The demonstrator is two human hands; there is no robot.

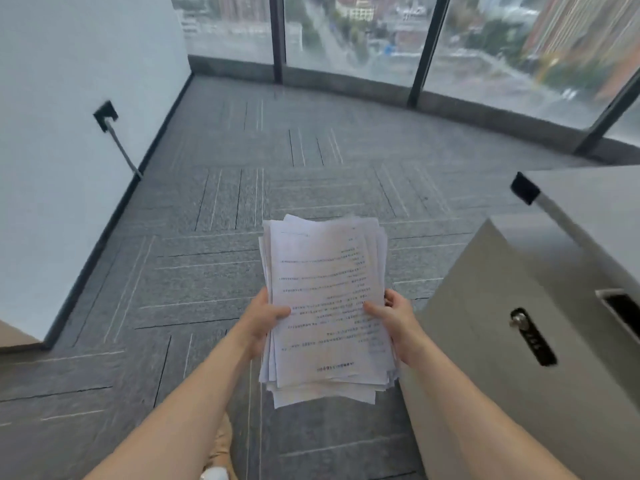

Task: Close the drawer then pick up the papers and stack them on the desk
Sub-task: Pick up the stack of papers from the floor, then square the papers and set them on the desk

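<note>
Uneven stack of papers [325, 306] gripped at both side edges, left hand [265, 318] and right hand [398, 322] closed on it, above carpeted floor [242, 209]; drawer cabinet [519, 341] just right.

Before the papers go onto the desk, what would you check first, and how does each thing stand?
1. Papers off the floor, in both hands: ok.
2. Left hand grips the stack's left edge, thumb on top: ok.
3. Right hand grips the right edge: ok.
4. Sheets squared up: not ok, edges fan out unevenly.
5. Drawer of the grey cabinet closed: cannot tell, its front is only partly in view.
6. Free spot on the desk: cannot tell, only a corner shows.
</note>
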